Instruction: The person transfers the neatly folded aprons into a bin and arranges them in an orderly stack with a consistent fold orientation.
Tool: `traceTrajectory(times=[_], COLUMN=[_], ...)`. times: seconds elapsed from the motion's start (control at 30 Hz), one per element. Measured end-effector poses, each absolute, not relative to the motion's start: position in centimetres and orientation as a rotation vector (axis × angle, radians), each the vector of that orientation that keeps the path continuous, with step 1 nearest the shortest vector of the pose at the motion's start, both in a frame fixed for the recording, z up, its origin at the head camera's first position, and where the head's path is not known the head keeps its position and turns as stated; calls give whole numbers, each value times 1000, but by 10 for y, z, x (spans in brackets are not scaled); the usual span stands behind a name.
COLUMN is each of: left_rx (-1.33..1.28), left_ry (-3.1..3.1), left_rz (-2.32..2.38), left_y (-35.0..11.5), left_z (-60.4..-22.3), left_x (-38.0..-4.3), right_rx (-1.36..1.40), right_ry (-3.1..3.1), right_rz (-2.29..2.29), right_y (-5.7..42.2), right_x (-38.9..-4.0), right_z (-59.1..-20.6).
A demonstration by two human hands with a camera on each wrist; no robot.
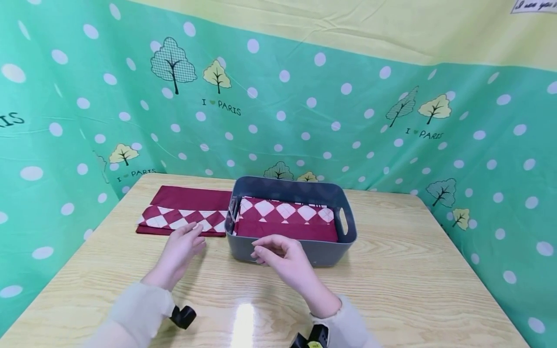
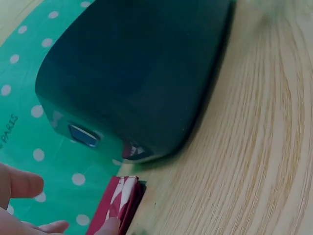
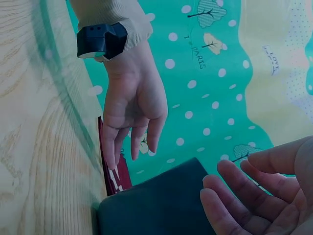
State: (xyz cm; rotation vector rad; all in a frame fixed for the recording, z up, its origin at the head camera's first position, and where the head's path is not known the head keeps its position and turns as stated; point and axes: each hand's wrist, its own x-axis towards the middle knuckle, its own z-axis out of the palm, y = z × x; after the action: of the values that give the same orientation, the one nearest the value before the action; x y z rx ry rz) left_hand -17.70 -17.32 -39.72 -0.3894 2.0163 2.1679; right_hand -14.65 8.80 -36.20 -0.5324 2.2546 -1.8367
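A folded maroon cloth [image 1: 191, 198] with a band of white diamonds lies flat on the table at the left. Over its near edge hovers my left hand [image 1: 180, 249], fingers loosely extended and holding nothing; whether a fingertip touches the cloth I cannot tell. To the right stands a grey plastic basket [image 1: 328, 253] with handle slots. Inside it rests another folded maroon cloth [image 1: 285, 231] with the same diamond pattern. My right hand [image 1: 285, 258] is in front of the basket's near wall, its fingers loosely bent and nothing in them, as the right wrist view also shows.
The light wooden table [image 1: 404, 270] extends on both sides of the basket. Behind it hangs a green polka-dot curtain [image 1: 270, 96] with printed trees. A black wrist camera [image 1: 183, 317] is strapped over the left sleeve, and another [image 1: 315, 336] over the right.
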Motion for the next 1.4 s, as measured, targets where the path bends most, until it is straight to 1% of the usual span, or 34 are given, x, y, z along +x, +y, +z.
traceTrajectory(times=[0.3, 0.6, 1.03, 1.4], left_rx=[-416, -478, -496, -527], left_ry=[1671, 1422, 1429, 1403], left_rz=[2376, 2568, 2508, 2485], left_y=[-177, -175, -179, -181], left_z=[-406, -411, -416, -415], left_x=[-174, -179, -192, -194], right_rx=[-528, -515, -514, -492], right_ry=[2267, 2235, 2188, 2165], right_rz=[-1797, -1790, -1769, -1754], right_y=[82, 77, 65, 61], right_x=[-144, -143, -137, -138], right_z=[-368, -374, -387, -393])
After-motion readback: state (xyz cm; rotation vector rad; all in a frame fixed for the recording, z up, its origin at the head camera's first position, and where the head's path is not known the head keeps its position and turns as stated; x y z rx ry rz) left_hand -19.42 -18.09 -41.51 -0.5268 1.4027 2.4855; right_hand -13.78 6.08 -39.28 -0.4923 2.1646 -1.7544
